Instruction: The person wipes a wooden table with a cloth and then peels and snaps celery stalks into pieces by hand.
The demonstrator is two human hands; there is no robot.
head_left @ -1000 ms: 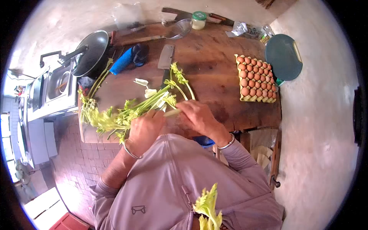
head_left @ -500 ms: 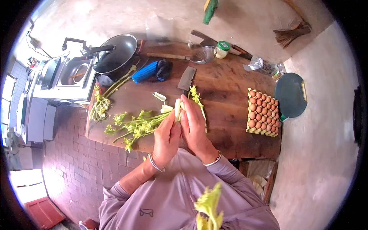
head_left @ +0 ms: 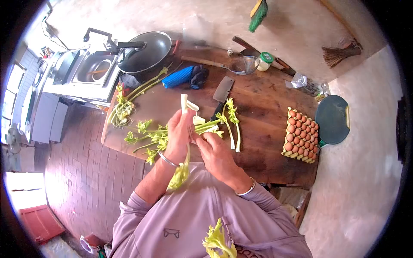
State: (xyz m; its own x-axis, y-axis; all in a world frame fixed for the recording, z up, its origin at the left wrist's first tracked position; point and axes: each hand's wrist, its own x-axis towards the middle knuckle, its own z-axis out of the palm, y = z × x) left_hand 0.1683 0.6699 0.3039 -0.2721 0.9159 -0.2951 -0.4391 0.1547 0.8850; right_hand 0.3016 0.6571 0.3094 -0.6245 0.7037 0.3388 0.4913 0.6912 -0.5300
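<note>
My left hand [head_left: 180,135] is closed around a celery stalk [head_left: 184,102], its pale base pointing up and its yellow-green leaves hanging below near my wrist. Against it, my right hand [head_left: 215,155] has bent fingers near the stalk; what they hold is hidden. Under and beside my hands lie leafy celery stalks [head_left: 157,139] on the wooden table [head_left: 262,129]. Two separate stalks [head_left: 235,124] rest to the right. A cleaver [head_left: 224,89] with a dark handle lies just beyond them.
Farther back are a wok [head_left: 150,53], a blue cloth-like item [head_left: 178,77], a strainer [head_left: 243,65] and a green-lidded jar [head_left: 264,62]. An egg tray [head_left: 301,135] stands right, beside a dark green round board [head_left: 332,119]. More celery [head_left: 121,112] lies at the left.
The view has shifted, showing more wall. My hands came together and rose, then parted slightly; a leafy stalk now hangs from my left hand.
</note>
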